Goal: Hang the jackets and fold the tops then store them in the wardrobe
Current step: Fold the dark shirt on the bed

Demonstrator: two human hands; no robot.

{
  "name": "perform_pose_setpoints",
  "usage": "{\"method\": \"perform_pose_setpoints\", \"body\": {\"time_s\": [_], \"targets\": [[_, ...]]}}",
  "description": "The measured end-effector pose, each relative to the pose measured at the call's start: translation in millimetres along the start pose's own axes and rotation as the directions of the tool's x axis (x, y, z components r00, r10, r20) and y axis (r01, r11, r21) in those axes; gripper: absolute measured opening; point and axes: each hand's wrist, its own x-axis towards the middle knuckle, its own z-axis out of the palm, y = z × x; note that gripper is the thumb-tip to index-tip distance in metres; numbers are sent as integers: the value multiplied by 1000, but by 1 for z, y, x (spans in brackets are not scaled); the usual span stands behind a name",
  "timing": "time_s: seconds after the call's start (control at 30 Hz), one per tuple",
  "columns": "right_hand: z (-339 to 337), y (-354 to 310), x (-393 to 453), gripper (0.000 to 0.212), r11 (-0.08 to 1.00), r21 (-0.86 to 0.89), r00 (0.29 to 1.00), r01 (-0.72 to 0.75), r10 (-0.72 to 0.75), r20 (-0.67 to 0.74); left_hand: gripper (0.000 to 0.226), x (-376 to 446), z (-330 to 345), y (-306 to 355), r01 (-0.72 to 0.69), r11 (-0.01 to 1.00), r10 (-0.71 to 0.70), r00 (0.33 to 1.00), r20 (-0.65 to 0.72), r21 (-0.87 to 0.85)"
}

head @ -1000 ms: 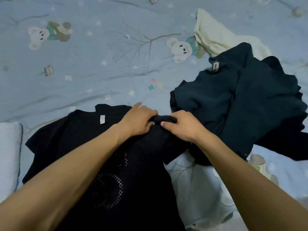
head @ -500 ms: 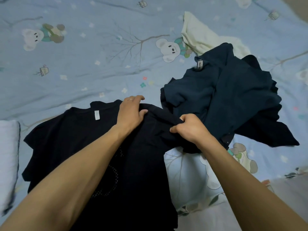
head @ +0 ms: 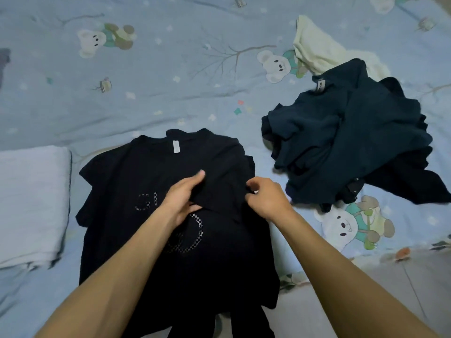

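On the bed with the light blue teddy-bear-print sheet [head: 151, 103], a black short-sleeved T-shirt with a dotted circular print [head: 151, 191] lay spread out, collar pointing away from the person and its white neck label showing. Its right sleeve, which half a second earlier had been stretched out sideways toward the pile, was now folded inward over the chest. The left hand [head: 181, 200] had slid from the collar area down to the middle of the shirt, its thumb and fingers pinching the folded flap of cloth. The right hand [head: 264, 200] had moved in from the outer side and gripped the fold's edge with curled fingers at the shirt's right border. Just to the right, a crumpled heap of dark navy garments [head: 353, 142] stayed where it had been, partly covering a cream-coloured top [head: 317, 52] behind it. A folded pale grey-white cloth [head: 31, 203] lay at the left edge of the bed, beside the shirt.
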Motion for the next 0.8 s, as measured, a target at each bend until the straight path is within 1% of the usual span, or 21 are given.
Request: {"method": "perform_pose_setpoints", "body": {"time_s": [0.03, 0.07, 0.1, 0.13, 0.17, 0.2, 0.23, 0.27, 0.3, 0.33, 0.4, 0.43, 0.5, 0.53, 0.57, 0.6, 0.63, 0.67, 0.7, 0.73, 0.8], "targets": [[6, 8, 0, 44, 998, -65, 1000, 4, -3, 14, 23, 2, 0, -6, -18, 997, 21, 999, -41, 78], [14, 14, 1, 55, 993, -118, 1000, 14, -12, 23, 16, 5, 0, -10, -41, 995, 50, 993, -103, 91], [22, 21, 2, 65, 983, -179, 999, 25, -19, 35, 15, 7, -2, -13, -73, 997, 78, 984, -159, 37], [32, 28, 4, 70, 975, -222, 999, 25, -16, 41, 16, 7, -7, -17, -114, 990, 95, 974, -206, -81], [37, 33, 7, 70, 971, -239, 1000, 23, -17, 25, 16, 6, -9, -16, -162, 957, 106, 968, -228, -239], [44, 39, 9, 62, 970, -243, 1000, 22, -23, -2, 18, 4, -12, -18, -181, 913, 98, 967, -234, -364], [53, 46, 9, 48, 971, -240, 999, 25, -35, -39, 25, 4, -18, -23, -165, 889, 72, 972, -225, -426], [58, 49, 10, 31, 971, -239, 996, 29, -49, -77, 35, 4, -20, -28, -123, 903, 45, 980, -192, -413], [62, 52, 9, 16, 972, -234, 993, 31, -56, -103, 42, 4, -21, -36, -55, 935, 6, 990, -141, -351], [66, 53, 8, 7, 974, -222, 990, 35, -64, -125, 45, 2, -19, -43, 16, 963, -39, 996, -81, -268], [70, 54, 5, 8, 972, -225, 982, 62, -99, -159, 48, 3, -11, -55, 94, 985, -99, 995, -25, -148], [71, 57, 2, 9, 971, -228, 975, 70, -115, -191, 43, 3, -8, -59, 91, 989, -97, 994, -45, -115], [68, 63, -4, 7, 975, -213, 944, 65, -130, -305, 23, 2, -3, -64, 21, 994, -35, 992, -123, -109], [67, 66, -6, 7, 974, -217, 924, 57, -134, -359, 18, 0, -1, -65, -10, 991, -10, 988, -152, -130], [65, 71, -9, 8, 967, -250, 917, 41, -136, -375, 17, -3, 0, -68, -18, 990, -6, 985, -170, -138], [64, 73, -10, 9, 949, -314, 931, 23, -135, -339, 16, -5, 0, -70, -10, 995, -9, 982, -188, -98], [65, 76, -13, 9, 922, -386, 956, -1, -113, -271, 16, -8, -1, -73, 16, 999, -22, 977, -212, -33], [65, 78, -13, 10, 894, -447, 977, -25, -73, -201, 15, -9, -3, -74, 33, 999, -30, 971, -238, 10], [64, 79, -12, 10, 877, -478, 988, -46, -31, -153, 12, -8, -7, -74, 47, 999, -42, 964, -263, 14], [61, 80, -12, 11, 876, -479, 993, -54, -4, -119, 7, -8, -11, -72, 52, 999, -52, 955, -292, -10], [54, 78, -11, 16, 904, -427, 997, -27, -7, -76, 10, -7, -18, -59, -3, 999, -10, 937, -350, -38]]}}
